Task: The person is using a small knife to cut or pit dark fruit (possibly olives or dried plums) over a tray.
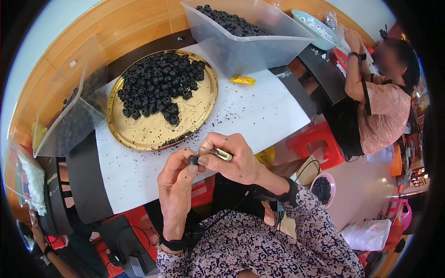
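Over the near edge of the white sheet, my left hand [176, 185] pinches a small round black part [193, 160] between thumb and fingertips. My right hand [238, 160] comes up against it, closed around a small metal tool with a pale, shiny handle [224, 154]. The tool's working end is hidden behind my fingers. Just beyond my hands lies a round gold tray [134, 136], heaped with many black parts [157, 83] that have holes in them. Black scraps [178, 138] gather along the tray's near rim.
A clear plastic bin [259, 51] of black parts stands at the back; another clear bin [88, 97] is at the left. A yellow wrapper [242, 80] rests on the white sheet [264, 106]. At right, a person [384, 97] works near a red stool [320, 146]. A pink basin [332, 185] holds black bits.
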